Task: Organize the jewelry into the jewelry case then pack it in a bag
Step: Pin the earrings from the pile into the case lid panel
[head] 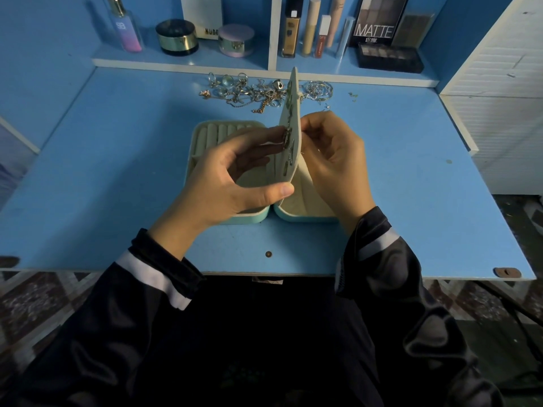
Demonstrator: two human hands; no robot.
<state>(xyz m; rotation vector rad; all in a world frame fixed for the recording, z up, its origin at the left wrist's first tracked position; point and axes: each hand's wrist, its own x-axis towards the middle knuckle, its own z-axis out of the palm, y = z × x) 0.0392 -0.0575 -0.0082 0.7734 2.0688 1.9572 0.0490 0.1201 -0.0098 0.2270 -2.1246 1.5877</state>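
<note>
Clamping the upright earring panel of the jewelry case at frame centre, my left grip pinched its near edge. My right grip pinched its right face, and loose jewelry lay above.

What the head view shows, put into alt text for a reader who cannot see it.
The left hand and right hand pinch the upright cream flap of an open case on a blue desk, small earrings pinned to the flap. Loose jewelry lies in a heap beyond the case, below a shelf of cosmetics.
</note>
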